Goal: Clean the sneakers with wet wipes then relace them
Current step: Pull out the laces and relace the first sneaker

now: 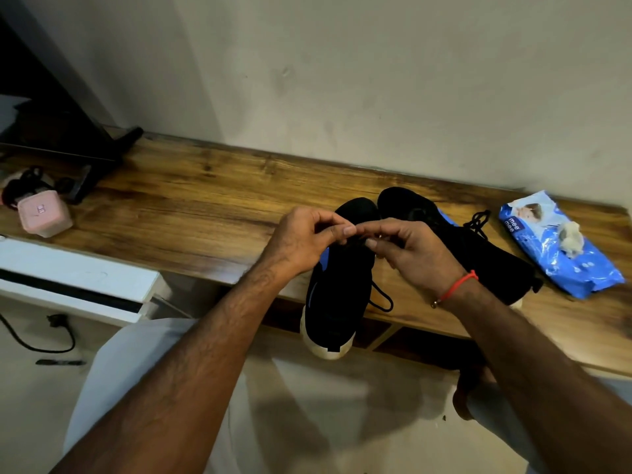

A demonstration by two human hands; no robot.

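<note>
Relacing looks underway: left hand (301, 239) and right hand (410, 251) each grip the black lace (381, 297) above the near sneaker (337, 289); next, threading an eyelet.

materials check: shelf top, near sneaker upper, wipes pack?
Shelf top: wood or wood-look laminate, semi-gloss; grain streaks and a soft sheen show. Near sneaker upper: matte black fabric, probably knit, with a pale, likely rubber sole. Wipes pack: glossy blue plastic film; it is crinkled with bright highlights.
</note>
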